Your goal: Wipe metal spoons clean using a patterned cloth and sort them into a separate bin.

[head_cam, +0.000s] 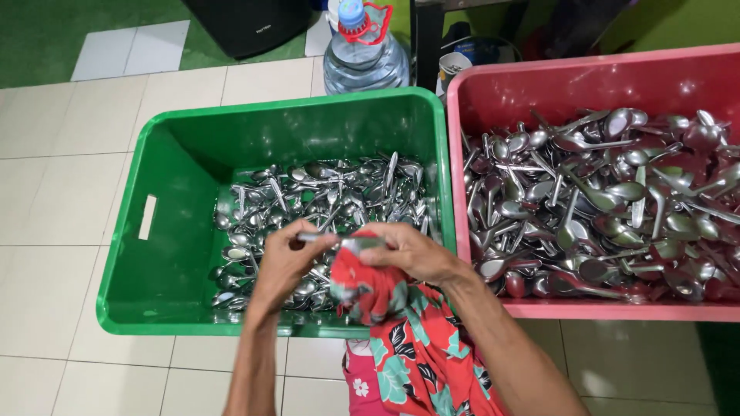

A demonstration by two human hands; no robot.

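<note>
My left hand [284, 260] pinches the handle end of a metal spoon [333, 241] over the green crate [166, 223]. My right hand [408, 250] grips a red floral cloth [408, 339] wrapped round the spoon's other end. The cloth hangs down from my right hand toward the bottom edge of the view. Both hands hover above a pile of several shiny spoons [324, 196] lying in the green crate's right half.
A pink crate [539, 77] heaped with several metal spoons [601, 200] stands right beside the green one. A large water bottle [364, 54] and a black box [247, 23] stand behind. The floor is pale tile [54, 192].
</note>
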